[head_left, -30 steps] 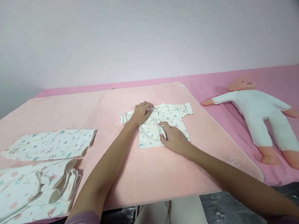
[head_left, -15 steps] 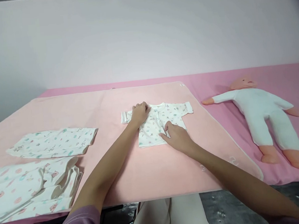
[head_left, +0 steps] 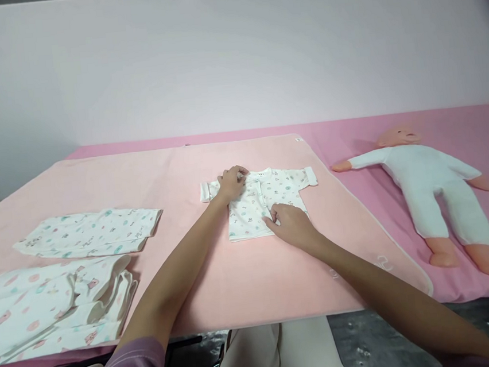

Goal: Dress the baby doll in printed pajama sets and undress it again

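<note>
A white short-sleeved baby shirt (head_left: 285,184) with small printed figures lies flat on a peach blanket (head_left: 246,287), collar away from me and cuffs turned up. My left hand (head_left: 231,185) is on its upper left part beside the collar, fingers curled down onto the cloth and partly hiding the left sleeve. Over the lower front, my right hand (head_left: 292,224) has its thumb and bent forefinger at the edge of the front opening. Its other fingers are folded in and cover the shirt's lower right corner.
Folded printed baby clothing (head_left: 89,234) lies at the left, with a pile of folded white printed cloth (head_left: 58,311) nearer me. On the pink sheet (head_left: 352,133) at the right, a baby doll (head_left: 425,174) in a white suit lies on its back. A pale wall (head_left: 232,52) stands behind.
My left hand has shifted slightly at the collar and its fingers have moved a little. My right hand stays at the front opening. The whole view has drifted slightly.
</note>
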`<state>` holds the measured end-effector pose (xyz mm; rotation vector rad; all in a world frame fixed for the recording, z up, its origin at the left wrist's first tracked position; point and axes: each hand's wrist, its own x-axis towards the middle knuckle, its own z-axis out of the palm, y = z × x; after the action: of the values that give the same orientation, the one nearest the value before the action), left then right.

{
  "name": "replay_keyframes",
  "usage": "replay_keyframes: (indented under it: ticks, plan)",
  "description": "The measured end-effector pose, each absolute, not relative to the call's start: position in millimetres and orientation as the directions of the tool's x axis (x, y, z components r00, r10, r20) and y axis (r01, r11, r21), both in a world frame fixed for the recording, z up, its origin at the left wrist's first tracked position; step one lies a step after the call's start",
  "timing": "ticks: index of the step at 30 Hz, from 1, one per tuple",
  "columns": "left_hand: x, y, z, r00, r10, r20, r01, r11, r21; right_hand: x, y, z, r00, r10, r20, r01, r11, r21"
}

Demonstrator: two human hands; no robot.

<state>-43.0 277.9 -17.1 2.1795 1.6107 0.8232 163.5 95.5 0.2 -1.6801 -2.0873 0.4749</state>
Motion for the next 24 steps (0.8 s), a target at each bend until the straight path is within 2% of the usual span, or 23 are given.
replay_keyframes:
  ticks: [4, 7, 10, 14, 18, 21, 24]
  plan:
    - [-37.3, 269.9, -9.7, 0.213, 0.895, 0.392, 0.808, -0.387, 0.444, 162.8, 96.3, 0.0, -0.210, 0.968, 0.138, 0.781, 0.251, -0.572]
    - [-25.9, 260.3, -1.6, 0.193, 0.940, 0.282, 0.818, -0.313, 0.483, 161.2, 95.7, -1.6, -0.214, 0.965, 0.152, 0.778, 0.262, -0.571]
    - [-12.0, 251.7, 2.1, 0.231, 0.961, 0.155, 0.856, -0.276, 0.437, 159.9, 95.8, -3.7, -0.222, 0.967, 0.129, 0.804, 0.256, -0.537]
    - [0.4, 247.0, 5.5, 0.213, 0.966, 0.147, 0.894, -0.253, 0.370, 159.6, 96.2, -4.2, -0.224, 0.966, 0.130, 0.822, 0.259, -0.507]
    - [5.8, 251.5, 15.3, 0.196, 0.978, 0.073, 0.918, -0.209, 0.336, 160.0, 95.3, -2.6, -0.224, 0.963, 0.148, 0.816, 0.269, -0.512]
    - [5.3, 258.2, 24.1, 0.191, 0.981, -0.014, 0.914, -0.173, 0.368, 160.5, 95.2, -1.7, -0.223, 0.964, 0.144, 0.814, 0.266, -0.517]
    - [-2.0, 264.4, 29.4, 0.183, 0.981, -0.062, 0.851, -0.126, 0.510, 161.2, 96.7, -1.5, -0.224, 0.966, 0.132, 0.811, 0.260, -0.524]
